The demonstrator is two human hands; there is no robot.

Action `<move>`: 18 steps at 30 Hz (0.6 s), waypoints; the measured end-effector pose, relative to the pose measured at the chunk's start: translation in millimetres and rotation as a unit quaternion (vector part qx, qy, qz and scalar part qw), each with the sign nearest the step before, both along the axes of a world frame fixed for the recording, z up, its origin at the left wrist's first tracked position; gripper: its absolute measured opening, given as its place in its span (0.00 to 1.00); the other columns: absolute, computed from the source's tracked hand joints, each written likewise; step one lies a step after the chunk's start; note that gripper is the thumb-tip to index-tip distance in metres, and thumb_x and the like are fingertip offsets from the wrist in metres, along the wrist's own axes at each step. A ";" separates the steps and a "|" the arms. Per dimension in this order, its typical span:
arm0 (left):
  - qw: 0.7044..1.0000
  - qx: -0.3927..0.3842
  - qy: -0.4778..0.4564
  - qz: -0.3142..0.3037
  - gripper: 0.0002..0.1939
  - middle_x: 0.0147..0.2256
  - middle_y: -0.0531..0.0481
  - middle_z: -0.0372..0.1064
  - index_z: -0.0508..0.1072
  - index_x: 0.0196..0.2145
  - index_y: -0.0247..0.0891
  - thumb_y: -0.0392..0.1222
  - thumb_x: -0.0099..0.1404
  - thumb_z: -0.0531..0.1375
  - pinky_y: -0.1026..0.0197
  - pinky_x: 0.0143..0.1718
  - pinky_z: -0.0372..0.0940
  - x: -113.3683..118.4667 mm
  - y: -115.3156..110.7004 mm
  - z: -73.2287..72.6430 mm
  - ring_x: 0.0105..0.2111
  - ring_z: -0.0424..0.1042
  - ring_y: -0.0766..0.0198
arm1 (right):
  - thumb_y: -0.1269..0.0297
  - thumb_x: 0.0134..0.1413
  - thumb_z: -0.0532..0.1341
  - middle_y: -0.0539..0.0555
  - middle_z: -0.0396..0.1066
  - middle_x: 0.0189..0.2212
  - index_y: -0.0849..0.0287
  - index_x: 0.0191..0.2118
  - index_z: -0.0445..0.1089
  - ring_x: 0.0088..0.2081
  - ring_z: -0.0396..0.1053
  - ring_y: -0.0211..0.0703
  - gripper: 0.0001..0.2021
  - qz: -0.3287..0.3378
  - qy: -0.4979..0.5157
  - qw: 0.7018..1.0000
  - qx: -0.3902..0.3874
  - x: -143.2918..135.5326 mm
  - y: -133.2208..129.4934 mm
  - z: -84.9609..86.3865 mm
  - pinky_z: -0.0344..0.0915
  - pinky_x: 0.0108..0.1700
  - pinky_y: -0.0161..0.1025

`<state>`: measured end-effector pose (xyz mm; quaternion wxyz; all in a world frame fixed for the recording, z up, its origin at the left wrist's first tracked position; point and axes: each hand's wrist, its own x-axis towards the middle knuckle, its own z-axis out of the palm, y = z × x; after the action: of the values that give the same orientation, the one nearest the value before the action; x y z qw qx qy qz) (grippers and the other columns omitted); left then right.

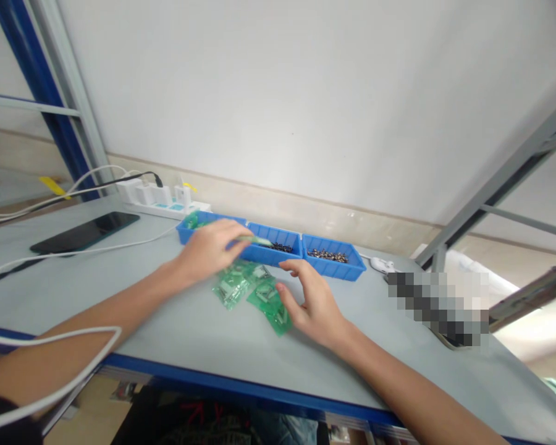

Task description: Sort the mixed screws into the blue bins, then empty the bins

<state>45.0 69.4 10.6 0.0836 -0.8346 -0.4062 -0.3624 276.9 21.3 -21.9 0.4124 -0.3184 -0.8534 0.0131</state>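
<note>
My left hand (213, 247) is closed on the end of a thin green plastic bag (258, 240), which sticks out to the right over the middle blue bin (278, 236). Dark small metal parts (282, 247) lie in that bin. My right hand (315, 309) is open, thumb and fingers apart, beside the green plastic bags (234, 285) on the table. Small pale parts show through those bags. Brownish metal pieces (328, 255) fill the bottom of the right blue bin (347, 272). More green plastic (191, 219) shows in the left blue bin (185, 235), partly hidden by my left hand.
A dark phone (88, 232) lies at the left, near a white power strip (160, 207) with plugs. White cables (74, 256) cross the left side. A pixelated object (438, 309) lies at the right. Behind the grey table (189, 346) stands a white wall (306, 123).
</note>
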 end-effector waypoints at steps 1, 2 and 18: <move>0.998 0.013 -0.006 0.057 0.12 0.38 0.47 0.72 0.73 0.40 0.38 0.45 0.67 0.51 0.57 0.47 0.61 -11.2 6.0 4.6 0.41 0.69 0.57 | 0.67 0.59 0.55 0.58 0.68 0.43 0.58 0.49 0.58 0.44 0.67 0.46 0.12 -0.001 -0.001 1.000 -0.003 0.6 1.0 -0.1 0.67 0.44 0.44; 0.994 0.022 -0.012 0.108 0.13 0.39 0.46 0.71 0.73 0.41 0.38 0.44 0.67 0.51 0.56 0.48 0.61 -23.6 12.0 8.2 0.42 0.68 0.56 | 0.67 0.59 0.54 0.58 0.68 0.43 0.58 0.49 0.58 0.44 0.67 0.46 0.13 0.001 -0.004 1.000 -0.006 0.9 1.6 -0.4 0.66 0.44 0.44; 0.991 -0.094 0.088 -0.046 0.14 0.43 0.46 0.70 0.70 0.47 0.41 0.44 0.67 0.52 0.55 0.49 0.61 17.8 -20.5 -4.7 0.46 0.66 0.56 | 0.72 0.53 0.56 0.56 0.69 0.35 0.61 0.39 0.67 0.38 0.66 0.46 0.07 0.000 -0.208 0.973 -0.099 -1.1 -1.3 1.5 0.64 0.40 0.43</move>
<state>62.8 48.9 5.9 0.0232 -0.8854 -0.3907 -0.2509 275.8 20.0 -20.4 0.1920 -0.3529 -0.9152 0.0310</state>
